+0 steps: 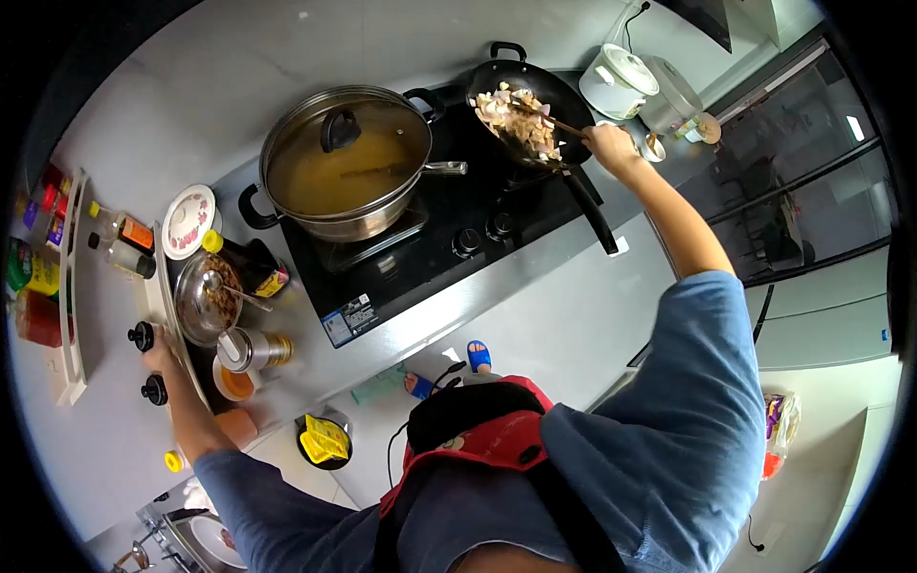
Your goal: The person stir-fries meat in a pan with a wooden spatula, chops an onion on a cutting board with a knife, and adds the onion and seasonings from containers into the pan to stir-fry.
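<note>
My right hand [613, 149] is closed round a slim brown wooden utensil [559, 123], whose far end lies in the food. Pale and brown chopped pieces [516, 119] fill the left part of a black wok [564, 95] on the right burner. On the far left, my left hand [160, 353] reaches to the wall-side rack, right at a black-capped container [141, 336]. Its fingers are mostly hidden, so I cannot tell whether it grips anything. A second black cap [154, 390] shows just below the wrist. Close by stands a metal bowl [196, 310] of brown food with a spoon.
A large lidded steel pot [349, 167] stands on the left burner of the black stove [420, 258]. Beside it are a dark sauce bottle [250, 267], a floral lid [189, 220] and a metal-topped jar [250, 350]. A white cooker [619, 84] sits at the back right.
</note>
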A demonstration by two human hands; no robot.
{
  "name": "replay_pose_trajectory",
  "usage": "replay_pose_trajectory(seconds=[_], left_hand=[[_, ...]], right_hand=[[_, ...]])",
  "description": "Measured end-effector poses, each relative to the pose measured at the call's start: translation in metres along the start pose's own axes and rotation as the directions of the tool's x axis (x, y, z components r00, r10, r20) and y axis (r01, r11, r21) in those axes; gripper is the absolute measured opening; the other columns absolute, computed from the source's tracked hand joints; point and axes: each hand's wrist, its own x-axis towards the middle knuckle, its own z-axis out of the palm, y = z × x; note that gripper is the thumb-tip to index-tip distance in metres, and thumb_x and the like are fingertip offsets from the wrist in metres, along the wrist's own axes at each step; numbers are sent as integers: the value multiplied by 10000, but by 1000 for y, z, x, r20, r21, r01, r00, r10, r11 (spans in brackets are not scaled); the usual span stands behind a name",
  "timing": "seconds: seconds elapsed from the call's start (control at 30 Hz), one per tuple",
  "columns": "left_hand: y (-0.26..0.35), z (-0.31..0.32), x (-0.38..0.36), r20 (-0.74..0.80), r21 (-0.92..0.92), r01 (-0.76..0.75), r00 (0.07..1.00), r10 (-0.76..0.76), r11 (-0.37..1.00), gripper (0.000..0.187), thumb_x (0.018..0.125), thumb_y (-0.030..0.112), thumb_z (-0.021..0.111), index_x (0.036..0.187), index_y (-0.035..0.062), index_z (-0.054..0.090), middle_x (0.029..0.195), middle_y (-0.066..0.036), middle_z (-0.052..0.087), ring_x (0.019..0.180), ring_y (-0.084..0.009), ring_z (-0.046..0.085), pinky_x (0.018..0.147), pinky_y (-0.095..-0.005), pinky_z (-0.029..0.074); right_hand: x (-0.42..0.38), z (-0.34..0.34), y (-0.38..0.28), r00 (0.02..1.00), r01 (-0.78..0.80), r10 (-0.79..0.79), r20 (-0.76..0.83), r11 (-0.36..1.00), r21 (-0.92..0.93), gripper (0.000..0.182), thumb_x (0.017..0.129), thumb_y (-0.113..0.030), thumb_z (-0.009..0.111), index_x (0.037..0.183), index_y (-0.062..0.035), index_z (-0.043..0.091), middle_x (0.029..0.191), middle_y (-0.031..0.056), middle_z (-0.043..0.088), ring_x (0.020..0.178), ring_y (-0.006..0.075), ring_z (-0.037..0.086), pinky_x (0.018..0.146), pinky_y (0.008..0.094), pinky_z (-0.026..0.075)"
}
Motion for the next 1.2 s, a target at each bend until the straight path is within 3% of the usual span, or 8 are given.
replay_pose_trajectory(seconds=[0.3, 0.47, 0.53, 0.67, 0.8, 1.03, 1.13, 1.2], left_hand=[[-9, 23, 21, 42, -41, 106, 994, -104, 994, 566, 684, 381, 731, 948, -108, 628, 999, -196, 638, 813, -289, 630, 753, -366, 482], [9, -3, 12, 251, -804, 221, 968, -22, 552, 511, 711, 245, 680, 1037, -136, 576, 962, -173, 629, 855, -263, 600, 786, -373, 469], [34, -50, -37, 291, -806, 250, 957, -9, 537, 545, 746, 197, 649, 1177, -100, 500, 1077, -182, 579, 979, -250, 563, 831, -343, 456], [76, -151, -195, -121, -907, -194, 970, 210, 374, 551, 847, 103, 557, 1339, -13, 339, 1353, -179, 357, 1172, -237, 438, 968, -322, 379], [77, -195, -328, -433, -690, -522, 853, 293, 501, 501, 871, 99, 566, 1321, -4, 371, 1326, -164, 407, 1150, -236, 457, 981, -340, 375], [6, -186, -446, -554, -453, -409, 825, 109, 792, 389, 813, 35, 584, 1186, -4, 478, 1123, -112, 511, 1036, -203, 478, 957, -340, 355], [-15, -170, -457, -429, -673, -332, 903, 17, 660, 439, 782, -62, 546, 1202, 42, 468, 1147, -69, 499, 1045, -159, 465, 849, -285, 448], [-18, -163, -459, -324, -687, -262, 945, 37, 677, 446, 785, -51, 558, 1210, 52, 463, 1162, -57, 477, 1024, -147, 471, 792, -260, 463]], right_hand=[[-80, -132, 59, 994, 102, -99, 46, 992, -73, 197, 792, -310, 625, 833, -129, 690, 771, 130, 647, 719, 318, 633, 632, 416, 505], [-47, -75, 66, 989, 150, -151, 10, 971, -184, 191, 804, -285, 604, 866, -120, 679, 752, 134, 640, 734, 307, 636, 660, 406, 512], [-31, -49, 71, 996, 54, -61, -69, 995, -89, 198, 809, -268, 592, 861, -95, 671, 757, 153, 636, 766, 319, 635, 691, 419, 509], [-21, -43, 111, 983, -164, 183, -31, 935, 314, 314, 800, -355, 607, 905, -70, 687, 842, 181, 656, 810, 333, 634, 720, 414, 496], [-15, -57, 156, 918, -396, 286, 273, 648, 651, 306, 824, -274, 599, 766, 21, 658, 484, 45, 522, 345, 123, 463, 329, 281, 338], [85, 51, 185, 997, -75, 36, 70, 714, 696, 466, 837, -414, 553, 529, -76, 464, 423, 9, 408, 341, 104, 385, 333, 294, 259], [76, 16, 123, 992, 91, -126, 22, 815, 572, 362, 880, -318, 554, 983, 17, 644, 553, 33, 485, 462, 95, 422, 436, 290, 341], [83, 33, 116, 888, 457, -380, -258, 790, 409, 272, 847, -162, 583, 1009, 55, 605, 706, 210, 616, 643, 294, 618, 590, 357, 451]])
